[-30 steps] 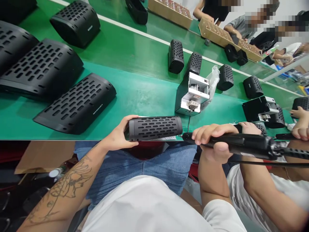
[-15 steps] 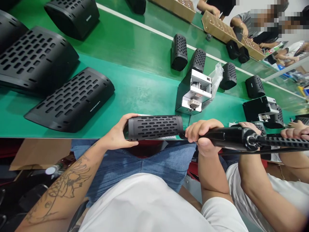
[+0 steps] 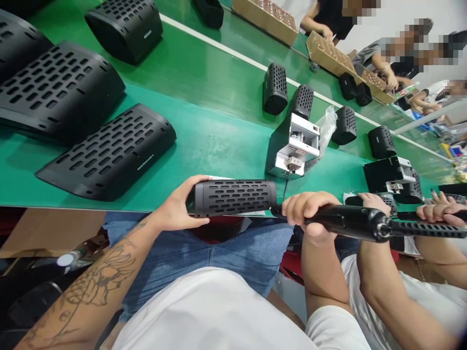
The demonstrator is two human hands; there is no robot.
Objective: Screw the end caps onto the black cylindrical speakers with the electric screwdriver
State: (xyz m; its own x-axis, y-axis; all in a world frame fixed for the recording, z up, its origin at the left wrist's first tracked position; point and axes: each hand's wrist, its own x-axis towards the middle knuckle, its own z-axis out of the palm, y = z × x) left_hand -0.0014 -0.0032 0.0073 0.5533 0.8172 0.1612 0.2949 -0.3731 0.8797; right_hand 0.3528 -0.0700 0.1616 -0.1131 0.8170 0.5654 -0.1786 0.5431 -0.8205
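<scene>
My left hand (image 3: 178, 206) is closed round the left end of a black housing (image 3: 235, 198) with rows of slots, lying sideways at the front table edge. My right hand (image 3: 310, 214) grips a black electric screwdriver (image 3: 346, 222) held level. The screwdriver's tip points left and meets the housing's right end; whether a screw is there is too small to tell. A screw feeder (image 3: 292, 146) with a silver front stands just behind that end. Part of a printed sheet shows beneath the housing.
Larger black slotted housings (image 3: 113, 153) sit at the left. Smaller ones (image 3: 275, 90) stand behind the feeder, near a clear plastic bag (image 3: 326, 129). At the right, a co-worker's hand (image 3: 375, 203) is by a second feeder (image 3: 386, 175). Cardboard trays (image 3: 330, 53) line the far side, where other people work.
The head view has shifted slightly, so the far table sits lower in it. Both hands keep their holds, with the screwdriver still at the housing's right end.
</scene>
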